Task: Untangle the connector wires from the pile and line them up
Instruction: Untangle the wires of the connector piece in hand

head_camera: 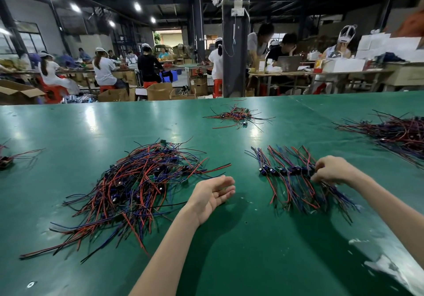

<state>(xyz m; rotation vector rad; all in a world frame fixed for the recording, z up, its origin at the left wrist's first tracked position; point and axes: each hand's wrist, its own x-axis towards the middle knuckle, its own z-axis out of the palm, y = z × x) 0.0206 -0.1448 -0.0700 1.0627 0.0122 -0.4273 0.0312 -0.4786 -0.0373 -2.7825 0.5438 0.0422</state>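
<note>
A tangled pile of red, blue and black connector wires [135, 187] lies on the green table [229, 261], left of centre. To the right, a lined-up row of wires [289, 178] lies side by side with their small black connectors in a line. My left hand [212, 194] hovers between the pile and the row, palm turned up, fingers relaxed, holding nothing. My right hand [332, 169] is at the right end of the row, its fingers curled and pinching a wire there.
A smaller wire bundle [238, 116] lies further back at centre. A large heap of wires [394, 132] sits at the far right, and a few wires [9, 158] at the left edge. Beyond the table people work at benches among cardboard boxes.
</note>
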